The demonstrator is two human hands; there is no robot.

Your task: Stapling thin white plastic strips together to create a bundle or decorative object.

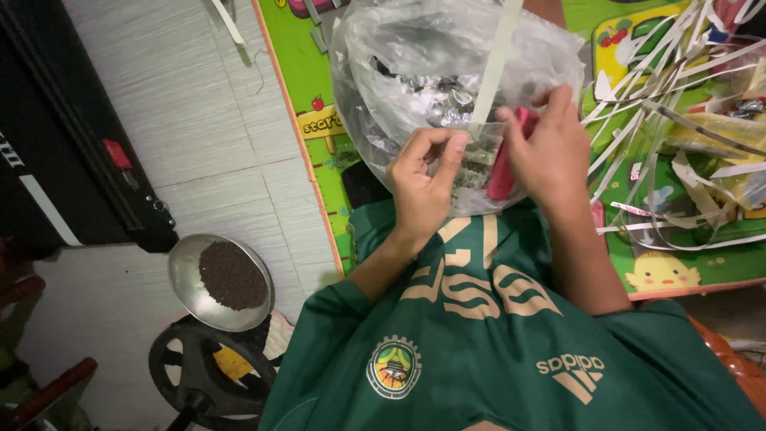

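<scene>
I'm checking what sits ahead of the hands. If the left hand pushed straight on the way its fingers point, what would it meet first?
Probably the small clear packet that the left hand already pinches; just beyond lies the right hand with its red object. Depth is hard to judge.

So the plastic bag (447, 72) sits on the play mat (319, 120) at 12 o'clock, just past my fingers (447, 152). Paper strips (678, 120) piled at 2, bowl of grains (219, 279) on the floor (199, 104) at 8.

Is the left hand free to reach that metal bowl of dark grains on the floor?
Probably not right now: the left hand is pinching a small clear packet, though nothing blocks the way to the bowl.
</scene>
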